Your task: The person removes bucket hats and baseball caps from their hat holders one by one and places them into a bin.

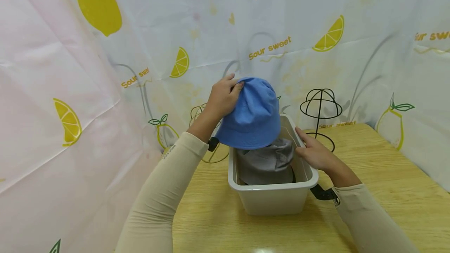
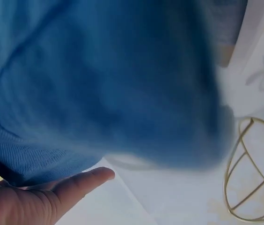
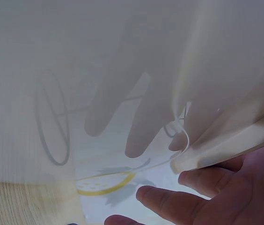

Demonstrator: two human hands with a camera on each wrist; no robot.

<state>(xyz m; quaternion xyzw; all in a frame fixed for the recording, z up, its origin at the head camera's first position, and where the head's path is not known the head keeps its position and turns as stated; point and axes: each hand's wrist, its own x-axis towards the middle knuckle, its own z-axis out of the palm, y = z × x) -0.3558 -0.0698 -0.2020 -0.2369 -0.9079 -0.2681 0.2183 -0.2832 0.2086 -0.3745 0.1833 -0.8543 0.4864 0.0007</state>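
My left hand (image 1: 224, 96) pinches the crown of a blue bucket hat (image 1: 254, 116), its brim hanging down above a white plastic bin (image 1: 272, 200). Close up in the left wrist view, the hat (image 2: 99, 84) fills most of the picture, with the thumb at its lower edge. A crumpled grey hat (image 1: 265, 163) lies inside the bin, partly hidden by the blue one. On the bin's right side, my right hand (image 1: 314, 152) holds the rim, the thumb over the top. In the right wrist view its fingers (image 3: 169, 201) extend along the glossy outer wall.
A black wire hat stand (image 1: 319, 115) stands behind the bin on the right of the wooden table (image 1: 207, 214). A gold wire stand (image 1: 215, 159) is at the back left, partly behind my left arm. A lemon-print curtain (image 1: 211, 18) encloses the table's back and sides.
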